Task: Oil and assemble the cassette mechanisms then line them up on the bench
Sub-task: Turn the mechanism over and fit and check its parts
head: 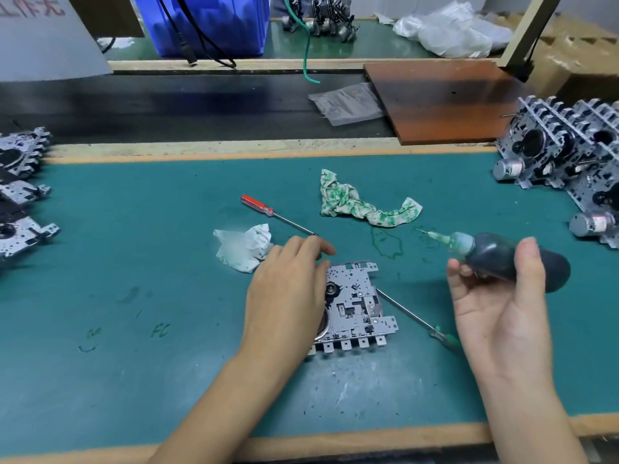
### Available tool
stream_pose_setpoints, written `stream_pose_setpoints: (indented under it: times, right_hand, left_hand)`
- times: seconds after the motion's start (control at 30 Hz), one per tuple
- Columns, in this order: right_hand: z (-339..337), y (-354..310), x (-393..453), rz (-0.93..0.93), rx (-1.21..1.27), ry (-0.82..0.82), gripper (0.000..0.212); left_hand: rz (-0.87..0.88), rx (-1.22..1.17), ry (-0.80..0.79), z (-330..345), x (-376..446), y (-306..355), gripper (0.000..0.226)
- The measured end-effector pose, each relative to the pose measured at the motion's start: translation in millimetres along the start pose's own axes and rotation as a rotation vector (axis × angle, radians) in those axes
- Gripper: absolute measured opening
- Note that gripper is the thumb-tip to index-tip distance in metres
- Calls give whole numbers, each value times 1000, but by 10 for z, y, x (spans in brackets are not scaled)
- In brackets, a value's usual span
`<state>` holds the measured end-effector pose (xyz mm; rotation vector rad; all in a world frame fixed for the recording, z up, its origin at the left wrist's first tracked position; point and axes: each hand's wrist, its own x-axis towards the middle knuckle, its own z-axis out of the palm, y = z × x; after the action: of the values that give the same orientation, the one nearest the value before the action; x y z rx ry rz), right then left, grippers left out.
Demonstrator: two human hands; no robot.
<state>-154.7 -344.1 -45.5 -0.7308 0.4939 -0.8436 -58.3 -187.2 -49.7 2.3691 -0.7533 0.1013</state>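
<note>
Mid-run: right hand (502, 296) grips oil bottle (509, 259), nozzle clear of cassette mechanism (355, 306); left hand (288, 289) rests flat on it. Finished units (20, 202) line surface's left edge; right stack (569, 152) likely pending.

Even, bright overhead light; soft, faint shadows.
Slightly soft throughout, blurrier toward the far edge, with wide-angle bowing at the borders and no harsh glare.
</note>
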Motion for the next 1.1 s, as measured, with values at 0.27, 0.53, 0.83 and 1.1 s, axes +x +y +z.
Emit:
stream_pose_setpoints:
  times: [0.27, 0.53, 0.83, 1.1]
  right_hand:
    - [-23, 37, 8, 37, -13, -58, 14]
    - [-19, 80, -1, 99, -22, -111, 21]
    - [62, 80, -56, 99, -62, -143, 23]
    - [296, 118, -156, 32, -254, -328, 25]
  left_hand:
    - [-69, -89, -84, -124, -19, -210, 43]
    - [-63, 168, 34, -464, 303, -609, 23]
    - [-146, -116, 105, -470, 340, -559, 11]
    - [-104, -777, -147, -597, 270, -56, 11]
